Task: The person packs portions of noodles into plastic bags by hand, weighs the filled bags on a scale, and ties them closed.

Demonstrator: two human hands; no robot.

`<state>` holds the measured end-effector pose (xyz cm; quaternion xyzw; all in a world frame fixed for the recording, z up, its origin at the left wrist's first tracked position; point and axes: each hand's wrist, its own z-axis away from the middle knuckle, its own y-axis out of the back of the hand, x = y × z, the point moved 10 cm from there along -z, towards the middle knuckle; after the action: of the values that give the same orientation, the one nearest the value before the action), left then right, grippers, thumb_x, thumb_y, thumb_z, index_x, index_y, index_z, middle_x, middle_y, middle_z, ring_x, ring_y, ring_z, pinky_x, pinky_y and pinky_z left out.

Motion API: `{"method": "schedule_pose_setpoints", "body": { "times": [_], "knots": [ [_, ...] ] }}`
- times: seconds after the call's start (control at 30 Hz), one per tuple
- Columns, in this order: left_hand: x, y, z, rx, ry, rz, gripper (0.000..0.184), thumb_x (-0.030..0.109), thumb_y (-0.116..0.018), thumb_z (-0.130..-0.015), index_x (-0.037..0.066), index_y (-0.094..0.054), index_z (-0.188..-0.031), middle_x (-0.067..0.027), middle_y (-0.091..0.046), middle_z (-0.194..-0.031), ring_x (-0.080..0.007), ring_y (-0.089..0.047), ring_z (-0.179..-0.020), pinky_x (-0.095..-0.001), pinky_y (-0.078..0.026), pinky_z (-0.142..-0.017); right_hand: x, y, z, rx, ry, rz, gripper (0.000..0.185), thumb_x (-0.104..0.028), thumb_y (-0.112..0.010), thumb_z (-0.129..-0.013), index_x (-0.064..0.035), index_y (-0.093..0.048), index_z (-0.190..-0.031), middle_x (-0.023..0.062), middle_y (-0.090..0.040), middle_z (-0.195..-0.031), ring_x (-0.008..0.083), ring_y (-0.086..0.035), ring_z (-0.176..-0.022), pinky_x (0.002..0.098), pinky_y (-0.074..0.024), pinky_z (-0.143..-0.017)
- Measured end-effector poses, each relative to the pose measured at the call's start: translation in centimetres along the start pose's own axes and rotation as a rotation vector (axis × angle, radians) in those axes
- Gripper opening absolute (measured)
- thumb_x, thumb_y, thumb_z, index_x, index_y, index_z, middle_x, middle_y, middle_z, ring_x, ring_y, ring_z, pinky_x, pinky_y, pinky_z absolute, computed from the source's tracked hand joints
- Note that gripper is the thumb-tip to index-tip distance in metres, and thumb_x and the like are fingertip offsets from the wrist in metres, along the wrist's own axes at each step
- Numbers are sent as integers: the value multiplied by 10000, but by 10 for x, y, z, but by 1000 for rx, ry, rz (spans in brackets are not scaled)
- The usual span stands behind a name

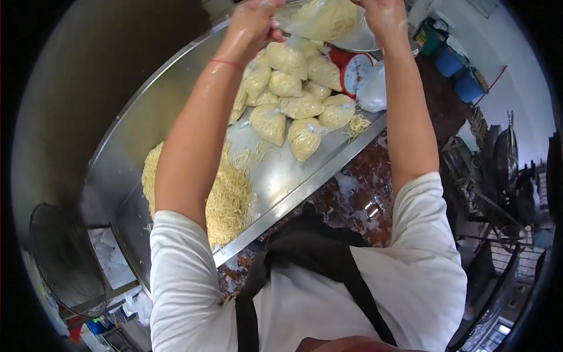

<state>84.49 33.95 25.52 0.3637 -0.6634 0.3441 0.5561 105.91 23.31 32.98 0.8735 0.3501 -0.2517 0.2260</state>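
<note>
Up at the top of the view, both arms stretched forward, and there's the bag of noodles (328, 17), clear plastic, held up right between the two sets of fingers! The left hand (255, 17) has its fingers curled tight, pinching the near side of the plastic. The right hand (384, 14) is at the bag's other side, but its fingertips run out of view, so I can't tell how firmly they're closed. Just below the fingers, a red scale (356, 73) with a round dial, and next to it, nearer the right forearm, a clump of clear plastic (372, 89). Below the left fingers, a whole cluster of filled bags (302, 105), pressed together on the steel table (281, 176)! Farther back from those fingers, beside and partly behind the left arm, a big loose noodle heap (226, 205). A few stray strands (358, 125) lie near the table's edge, below the scale.
</note>
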Motion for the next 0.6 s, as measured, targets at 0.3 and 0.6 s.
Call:
{"method": "schedule_pose_setpoints", "body": {
  "times": [0.3,0.6],
  "knots": [
    [-119,-103,-103,-86,167,-108,263,218,-557,-960,-5,-624,-1080,-34,-520,-626,-149,-540,-504,-339,-563,-552,99,9,275,-373,-669,-86,237,-120,-573,-981,10,-612,-1176,47,-657,-960,116,-618,-894,278,-504,-825],
    [-89,-107,-139,-28,-38,-429,394,337,-592,-924,-43,-670,-991,-115,-591,-619,-173,-566,-453,-323,-500,-489,129,50,338,-366,-762,-176,240,-132,-565,-964,-6,-625,-1158,79,-680,-896,133,-633,-822,273,-505,-768]
  ]
}}
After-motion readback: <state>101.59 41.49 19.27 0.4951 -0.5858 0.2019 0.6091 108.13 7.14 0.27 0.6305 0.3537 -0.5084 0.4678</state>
